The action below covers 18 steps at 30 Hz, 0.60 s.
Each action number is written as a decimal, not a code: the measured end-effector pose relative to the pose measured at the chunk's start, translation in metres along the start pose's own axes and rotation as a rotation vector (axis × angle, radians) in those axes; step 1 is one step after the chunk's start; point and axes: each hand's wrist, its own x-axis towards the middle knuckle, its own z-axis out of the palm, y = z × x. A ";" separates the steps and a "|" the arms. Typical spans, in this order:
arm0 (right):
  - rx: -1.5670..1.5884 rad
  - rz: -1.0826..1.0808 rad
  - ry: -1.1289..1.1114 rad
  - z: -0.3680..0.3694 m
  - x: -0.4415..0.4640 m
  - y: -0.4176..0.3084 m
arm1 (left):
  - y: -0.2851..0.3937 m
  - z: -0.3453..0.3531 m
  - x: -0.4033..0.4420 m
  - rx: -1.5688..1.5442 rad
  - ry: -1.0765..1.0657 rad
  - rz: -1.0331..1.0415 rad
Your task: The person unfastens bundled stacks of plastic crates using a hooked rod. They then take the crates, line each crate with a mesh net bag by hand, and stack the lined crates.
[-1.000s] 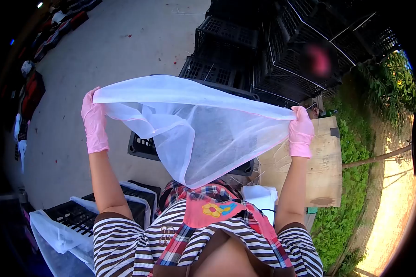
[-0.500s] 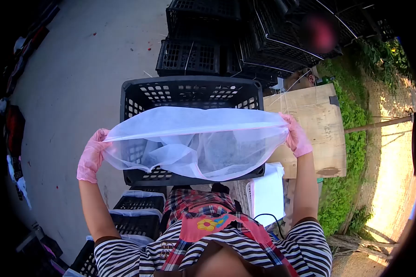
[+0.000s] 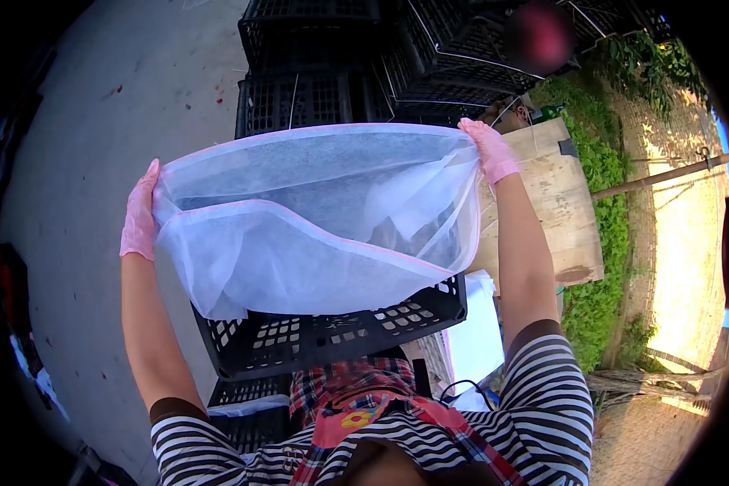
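Observation:
A sheer white mesh bag (image 3: 300, 267) with pink edging is stretched wide between my hands, its mouth spread open toward me. My left hand (image 3: 141, 215), in a pink glove, grips its left end. At the right end, my right hand (image 3: 489, 151), also in a pink glove, pinches the edge. Below the bag stands a black plastic crate (image 3: 300, 344) with a lattice of holes. The bag hides most of the crate, and only its near wall and a bit of the right side show.
Several black crates (image 3: 316, 101) are stacked at the back, some with white straps. A plywood board (image 3: 559, 219) lies to the right, with white sheets (image 3: 474, 336) nearer me. Green plants (image 3: 591, 300) grow beyond the board. Another crate (image 3: 251, 425) stands by my left side.
Both hands have risen and moved away from me, lifting the bag higher over the crate. The bag's mouth has opened wider. The view has shifted.

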 end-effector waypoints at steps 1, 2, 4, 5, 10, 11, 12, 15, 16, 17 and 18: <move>-0.198 -0.059 0.052 0.002 0.011 0.012 | -0.014 -0.008 0.017 0.087 0.001 -0.112; -0.398 -0.115 0.104 -0.002 0.025 0.027 | -0.029 -0.016 0.032 0.173 0.002 -0.225; -0.668 0.066 0.154 -0.022 0.041 0.063 | -0.058 -0.031 0.043 0.373 0.058 -0.303; -0.713 0.016 0.101 -0.034 0.039 0.078 | -0.075 -0.045 0.039 0.152 -0.081 -0.287; -0.032 0.439 -0.268 -0.011 -0.061 0.032 | -0.042 -0.090 -0.030 -0.083 -0.157 -0.352; -0.123 0.440 -0.347 -0.020 -0.079 0.026 | -0.040 -0.107 -0.034 0.309 -0.265 -0.419; -0.200 0.471 -0.435 -0.029 -0.095 0.020 | -0.037 -0.118 -0.041 0.702 -0.375 -0.485; -0.506 0.541 -0.657 -0.058 -0.131 0.019 | -0.003 -0.088 -0.097 0.999 -0.420 -0.508; -0.509 0.532 -0.667 -0.063 -0.145 0.018 | -0.002 -0.087 -0.106 1.123 -0.503 -0.452; -0.567 0.590 -0.631 -0.059 -0.164 0.011 | 0.002 -0.079 -0.121 1.122 -0.493 -0.446; -0.598 0.618 -0.610 -0.066 -0.170 0.010 | 0.006 -0.066 -0.141 1.053 -0.461 -0.546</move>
